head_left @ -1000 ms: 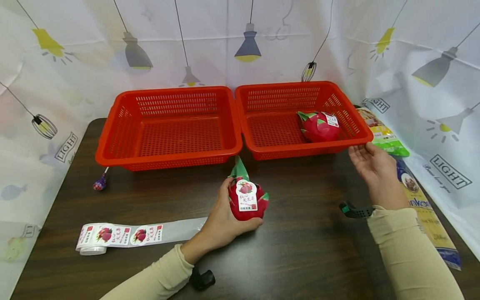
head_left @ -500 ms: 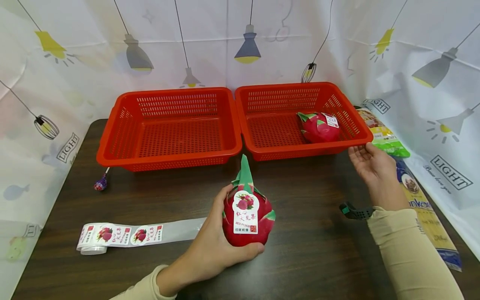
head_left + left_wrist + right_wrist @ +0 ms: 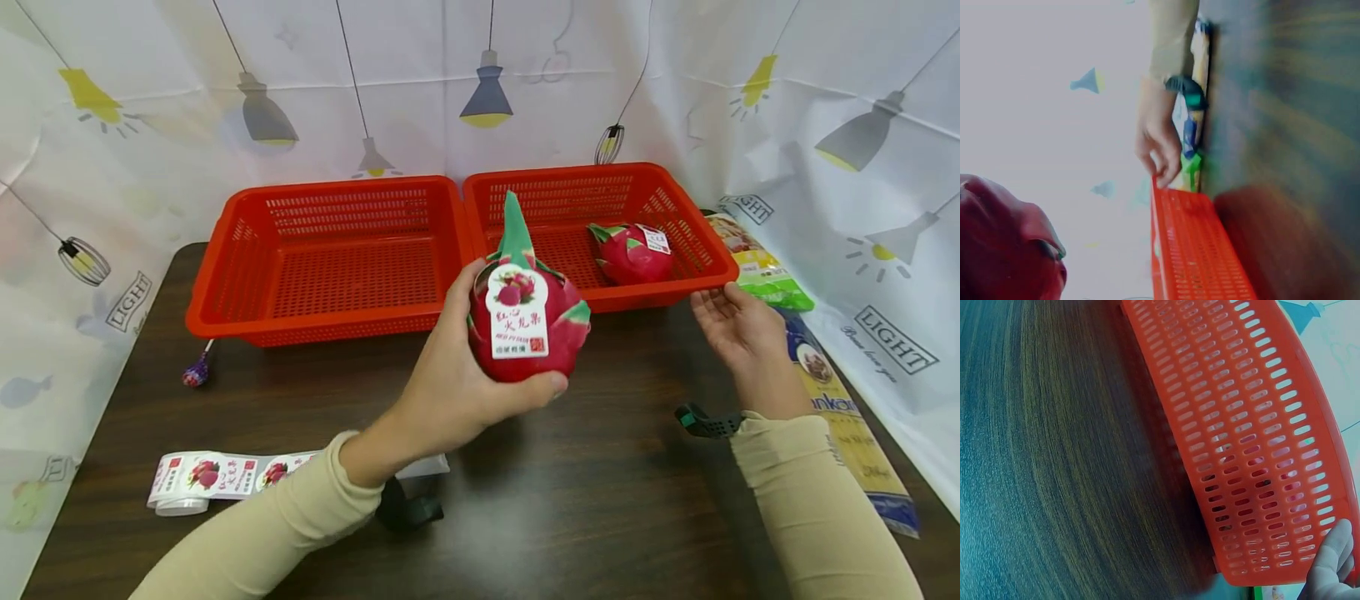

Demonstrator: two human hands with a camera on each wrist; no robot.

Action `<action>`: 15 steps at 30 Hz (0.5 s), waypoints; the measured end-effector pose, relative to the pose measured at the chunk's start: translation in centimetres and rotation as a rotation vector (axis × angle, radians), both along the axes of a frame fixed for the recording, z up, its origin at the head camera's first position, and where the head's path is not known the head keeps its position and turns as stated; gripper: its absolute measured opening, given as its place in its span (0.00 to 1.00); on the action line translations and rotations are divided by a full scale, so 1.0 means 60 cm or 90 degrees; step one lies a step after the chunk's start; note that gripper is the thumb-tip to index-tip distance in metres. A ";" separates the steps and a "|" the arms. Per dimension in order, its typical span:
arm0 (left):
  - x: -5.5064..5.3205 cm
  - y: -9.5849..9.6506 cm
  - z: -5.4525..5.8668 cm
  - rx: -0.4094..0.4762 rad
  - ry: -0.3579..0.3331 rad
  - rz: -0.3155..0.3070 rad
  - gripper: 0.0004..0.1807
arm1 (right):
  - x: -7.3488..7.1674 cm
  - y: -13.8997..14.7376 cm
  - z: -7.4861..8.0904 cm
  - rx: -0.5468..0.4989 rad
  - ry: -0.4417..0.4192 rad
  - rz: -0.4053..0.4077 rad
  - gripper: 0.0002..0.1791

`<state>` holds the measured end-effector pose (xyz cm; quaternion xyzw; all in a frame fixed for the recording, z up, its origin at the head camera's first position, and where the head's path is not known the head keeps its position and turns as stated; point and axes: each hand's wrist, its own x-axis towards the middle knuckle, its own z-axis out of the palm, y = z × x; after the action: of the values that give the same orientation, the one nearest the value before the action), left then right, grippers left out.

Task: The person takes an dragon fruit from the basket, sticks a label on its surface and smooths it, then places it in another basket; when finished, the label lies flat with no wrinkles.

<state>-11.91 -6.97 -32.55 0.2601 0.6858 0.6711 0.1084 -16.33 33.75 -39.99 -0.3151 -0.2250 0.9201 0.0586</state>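
My left hand (image 3: 450, 383) holds a red dragon fruit (image 3: 561, 333) upright above the table, in front of the two red baskets. A white printed sticker (image 3: 519, 321) is on the fruit's near side, and a green leaf tip points up. In the left wrist view part of the dragon fruit (image 3: 1004, 244) shows at the lower left. My right hand (image 3: 750, 342) grips the front right corner of the right red basket (image 3: 637, 297); its thumb (image 3: 1332, 547) lies at the rim in the right wrist view. Inside that basket rests another stickered dragon fruit (image 3: 633, 258).
The left red basket (image 3: 330, 321) stands beside the right one. A sticker roll (image 3: 183, 492) with its strip partly unrolled lies at the left, partly behind my forearm. A lollipop (image 3: 197, 371) lies near the left basket. Food bags (image 3: 843, 408) line the right edge.
My left hand first drew the dragon fruit nearer, then raised it up and to the right, toward the right basket. The right hand has stayed at the basket corner.
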 end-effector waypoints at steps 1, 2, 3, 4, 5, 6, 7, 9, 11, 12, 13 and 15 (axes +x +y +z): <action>-0.011 0.011 0.005 -0.003 0.000 0.000 0.57 | 0.001 0.002 0.000 0.000 0.002 0.003 0.23; -0.023 0.022 0.010 -0.011 0.002 0.003 0.57 | 0.002 0.004 -0.001 0.000 0.004 0.004 0.22; -0.035 0.033 0.012 -0.023 0.001 0.010 0.58 | 0.003 0.005 -0.001 -0.001 0.007 0.006 0.22; -0.049 0.045 0.013 -0.030 0.003 0.014 0.58 | 0.003 0.007 -0.002 -0.003 0.010 0.008 0.22; -0.062 0.056 0.012 -0.040 0.005 0.022 0.58 | 0.004 0.008 -0.002 -0.004 0.011 0.009 0.22; -0.076 0.068 0.010 -0.052 0.008 0.030 0.58 | 0.004 0.008 -0.002 -0.006 0.012 0.010 0.22; -0.090 0.079 0.006 -0.065 0.012 0.039 0.58 | 0.005 0.008 -0.002 -0.006 0.011 0.010 0.23; -0.117 0.100 -0.002 -0.087 0.015 0.057 0.57 | 0.004 0.008 -0.002 -0.008 0.010 0.013 0.23; -0.142 0.119 -0.011 -0.112 0.019 0.075 0.57 | 0.004 0.007 -0.001 -0.007 0.007 0.012 0.24; -0.154 0.129 -0.014 -0.125 0.020 0.081 0.57 | 0.004 0.006 -0.001 -0.005 0.007 0.012 0.25; -0.164 0.137 -0.017 -0.141 0.021 0.087 0.58 | 0.003 0.005 0.000 0.000 0.006 0.013 0.26; -0.183 0.153 -0.022 -0.176 0.024 0.098 0.59 | 0.002 0.004 0.000 0.007 0.005 0.015 0.27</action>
<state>-22.90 2.21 -33.85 0.2015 0.7913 0.5720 0.0785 -16.20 33.99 -39.99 -0.3088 -0.2337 0.9206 0.0508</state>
